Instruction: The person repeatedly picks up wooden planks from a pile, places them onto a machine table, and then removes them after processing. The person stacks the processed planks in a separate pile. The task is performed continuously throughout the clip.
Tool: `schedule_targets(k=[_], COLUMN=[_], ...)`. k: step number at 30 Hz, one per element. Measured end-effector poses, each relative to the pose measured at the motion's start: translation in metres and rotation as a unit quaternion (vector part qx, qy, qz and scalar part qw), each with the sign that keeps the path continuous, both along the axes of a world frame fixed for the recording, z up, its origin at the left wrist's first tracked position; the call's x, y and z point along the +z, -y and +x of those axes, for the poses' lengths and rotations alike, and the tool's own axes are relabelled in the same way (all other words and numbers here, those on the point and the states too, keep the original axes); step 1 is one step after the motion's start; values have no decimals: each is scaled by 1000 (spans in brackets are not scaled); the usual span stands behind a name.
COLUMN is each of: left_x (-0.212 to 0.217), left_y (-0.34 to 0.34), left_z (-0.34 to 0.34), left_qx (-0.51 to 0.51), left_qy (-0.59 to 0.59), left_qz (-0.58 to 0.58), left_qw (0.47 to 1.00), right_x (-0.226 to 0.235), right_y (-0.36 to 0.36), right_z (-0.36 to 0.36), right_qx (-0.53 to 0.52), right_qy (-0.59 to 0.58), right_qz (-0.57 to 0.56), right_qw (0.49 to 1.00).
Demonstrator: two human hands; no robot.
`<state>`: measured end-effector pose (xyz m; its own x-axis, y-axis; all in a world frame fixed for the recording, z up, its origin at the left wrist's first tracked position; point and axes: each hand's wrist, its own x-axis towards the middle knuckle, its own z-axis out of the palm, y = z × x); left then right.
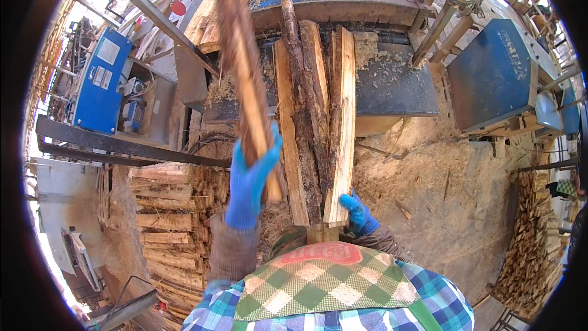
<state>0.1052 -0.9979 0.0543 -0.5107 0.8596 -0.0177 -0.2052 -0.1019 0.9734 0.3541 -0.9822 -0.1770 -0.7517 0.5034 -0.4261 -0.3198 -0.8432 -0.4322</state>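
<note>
My left hand (251, 181), in a blue glove, is wrapped round the lower part of a long bark-edged wood slab (248, 98). That slab is raised, tilted and smeared by motion. At the right, my gloved right hand (359, 211) grips the near end of a pale split board (343, 122), thumb on its upper face. Between the hands lie several more rough slabs, among them a bark-covered piece (300, 79) and a narrow board (289, 141). Their far ends rest on the metal bed (398, 79) of a machine.
A blue control box (103, 79) with open wiring stands at the left, and a blue machine housing (493, 76) at the right. Stacked wood (168, 220) lies left of me; another woodpile (527, 245) is at the far right. Sawdust covers the floor (429, 202). A metal rail (135, 147) crosses at left.
</note>
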Motion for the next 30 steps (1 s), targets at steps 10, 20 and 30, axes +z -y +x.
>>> schedule_targets(k=[10,20,30], left_x=[-35,149,-106], left_y=[-232,-321,-70], left_z=[-106,-128,-31], left_qx=[-125,-99,97], left_qy=[-27,-89,-175], left_qz=[-36,227,-165], left_qw=[991,965,966], right_x=[12,79,71], right_y=[3,-5,-16], right_z=[2,-12,-13], right_qx=[-10,-27,-29], right_qy=[46,50,14], right_qz=[18,26,35], right_qw=[999,998,999])
